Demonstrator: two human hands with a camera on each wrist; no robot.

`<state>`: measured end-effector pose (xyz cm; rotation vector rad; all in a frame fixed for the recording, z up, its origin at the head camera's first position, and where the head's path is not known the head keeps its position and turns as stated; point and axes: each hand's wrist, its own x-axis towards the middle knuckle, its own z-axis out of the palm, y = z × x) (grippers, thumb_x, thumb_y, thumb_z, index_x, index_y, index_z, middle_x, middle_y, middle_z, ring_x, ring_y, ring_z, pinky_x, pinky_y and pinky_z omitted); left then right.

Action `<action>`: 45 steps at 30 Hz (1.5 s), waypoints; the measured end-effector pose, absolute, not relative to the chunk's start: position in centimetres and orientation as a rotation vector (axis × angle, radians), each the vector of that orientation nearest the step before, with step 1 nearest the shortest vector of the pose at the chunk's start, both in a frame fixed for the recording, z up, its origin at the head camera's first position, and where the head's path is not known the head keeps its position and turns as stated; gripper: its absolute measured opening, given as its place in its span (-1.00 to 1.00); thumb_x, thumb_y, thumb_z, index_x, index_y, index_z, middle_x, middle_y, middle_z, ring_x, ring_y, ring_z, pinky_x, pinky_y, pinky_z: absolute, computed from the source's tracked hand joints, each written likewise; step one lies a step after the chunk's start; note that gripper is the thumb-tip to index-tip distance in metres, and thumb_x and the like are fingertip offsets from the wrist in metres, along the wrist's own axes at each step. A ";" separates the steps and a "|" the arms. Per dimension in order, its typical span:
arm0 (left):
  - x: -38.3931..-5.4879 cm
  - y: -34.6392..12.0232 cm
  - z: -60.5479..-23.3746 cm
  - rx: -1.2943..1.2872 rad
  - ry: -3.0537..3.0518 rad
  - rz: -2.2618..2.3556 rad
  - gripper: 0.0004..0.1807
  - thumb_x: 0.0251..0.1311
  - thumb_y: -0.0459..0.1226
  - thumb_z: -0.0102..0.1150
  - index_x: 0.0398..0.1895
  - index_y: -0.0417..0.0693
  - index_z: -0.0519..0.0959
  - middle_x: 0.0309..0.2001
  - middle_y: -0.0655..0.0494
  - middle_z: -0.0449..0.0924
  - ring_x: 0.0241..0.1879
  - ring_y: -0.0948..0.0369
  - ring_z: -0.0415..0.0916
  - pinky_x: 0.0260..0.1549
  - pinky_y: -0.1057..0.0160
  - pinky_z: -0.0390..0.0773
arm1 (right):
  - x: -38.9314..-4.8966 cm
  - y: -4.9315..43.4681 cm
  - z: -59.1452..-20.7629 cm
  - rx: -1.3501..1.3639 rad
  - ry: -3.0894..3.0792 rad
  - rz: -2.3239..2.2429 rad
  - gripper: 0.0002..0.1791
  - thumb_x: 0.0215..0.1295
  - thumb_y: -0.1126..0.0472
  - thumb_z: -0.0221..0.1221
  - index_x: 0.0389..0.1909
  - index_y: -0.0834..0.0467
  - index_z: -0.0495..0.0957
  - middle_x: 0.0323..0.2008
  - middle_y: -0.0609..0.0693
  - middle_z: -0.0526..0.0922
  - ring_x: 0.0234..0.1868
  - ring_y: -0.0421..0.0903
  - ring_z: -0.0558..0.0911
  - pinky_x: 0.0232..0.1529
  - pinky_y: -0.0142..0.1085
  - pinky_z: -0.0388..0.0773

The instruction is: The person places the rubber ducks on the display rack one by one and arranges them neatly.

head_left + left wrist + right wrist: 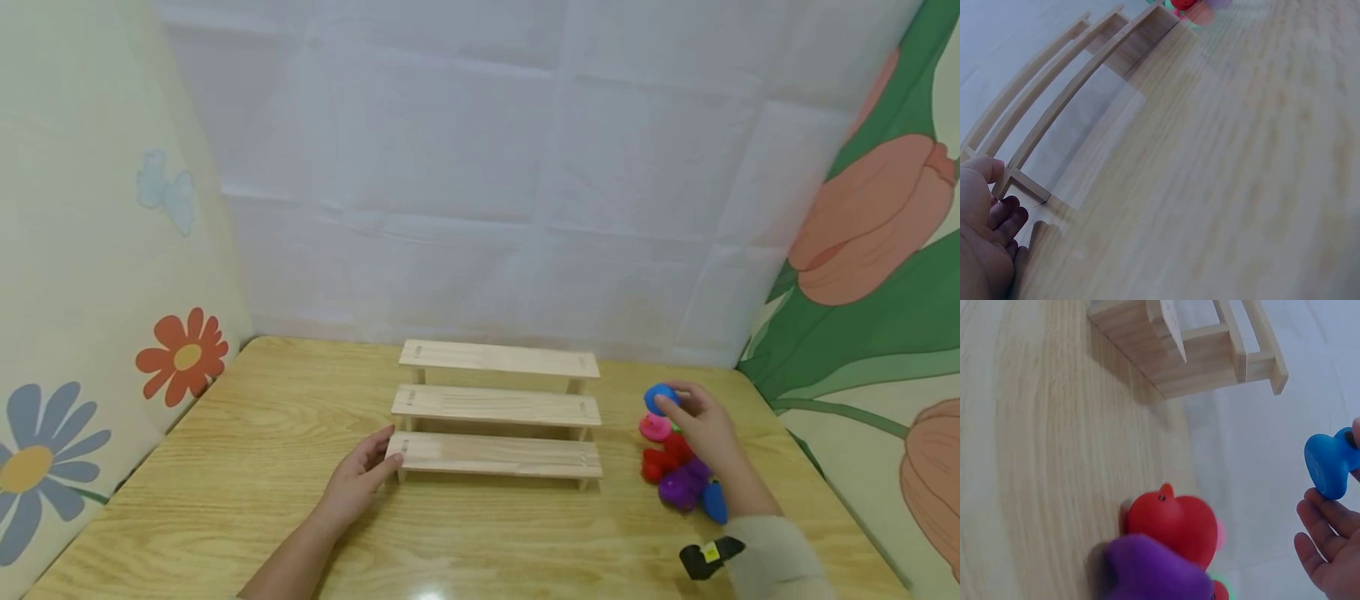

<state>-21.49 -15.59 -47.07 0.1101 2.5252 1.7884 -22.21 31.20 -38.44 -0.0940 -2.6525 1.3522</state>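
Observation:
A three-tier wooden display rack [495,454] stands on the table. My left hand [358,479] grips the left end of its lowest board, thumb on top; in the left wrist view, the fingers [1009,219] curl below the board end. To the right, my right hand [703,417] pinches a blue rubber duck [1329,464], raised above the other toys. Beneath and nearer lie a pink duck [656,427], a red duck [1172,525], a purple duck [682,487] and another blue toy [715,502], bunched together. Some green shows among them, mostly hidden.
The wood-grain table [480,542] runs back to a white cloth backdrop [480,183]. Flower-printed panels stand at the left [97,250] and right [862,350]. A black strap piece with a yellow tag [711,553] sits at the right sleeve.

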 end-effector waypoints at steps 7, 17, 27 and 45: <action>-21.5 -15.6 -47.1 0.102 2.519 1.797 -0.35 0.40 -0.14 0.08 0.46 -0.19 0.19 0.28 -0.24 0.44 0.28 -0.08 0.38 0.23 0.00 0.38 | -23.4 29.4 -37.6 -0.045 -2.645 1.365 -0.43 0.42 -0.12 0.09 0.27 0.17 0.40 0.21 0.29 0.52 0.17 0.18 0.54 0.12 -0.08 0.49; -21.3 -15.7 -47.0 0.102 2.529 1.787 -0.34 0.41 -0.13 0.08 0.47 -0.20 0.18 0.30 -0.24 0.42 0.30 -0.08 0.36 0.26 -0.01 0.35 | -25.1 26.5 -36.4 0.040 -2.625 1.411 -0.47 0.41 -0.08 0.12 0.24 0.16 0.42 0.21 0.30 0.53 0.20 0.20 0.52 0.19 0.07 0.44; -21.0 -15.7 -46.7 0.124 2.504 1.803 -0.34 0.42 -0.15 0.06 0.47 -0.23 0.16 0.35 -0.28 0.35 0.33 -0.13 0.32 0.29 -0.08 0.32 | -26.8 23.5 -35.4 0.216 -2.585 1.437 -0.56 0.43 0.05 0.13 0.19 0.22 0.46 0.13 0.32 0.58 0.11 0.19 0.59 0.10 -0.02 0.52; -21.0 -15.6 -46.9 0.102 2.519 1.828 -0.37 0.39 -0.19 0.10 0.44 -0.23 0.23 0.26 -0.26 0.45 0.26 -0.09 0.40 0.16 0.04 0.45 | -29.0 18.2 -35.1 0.310 -2.616 1.496 -0.58 0.40 0.05 0.17 0.17 0.18 0.47 0.09 0.30 0.61 0.07 0.16 0.61 -0.01 -0.10 0.57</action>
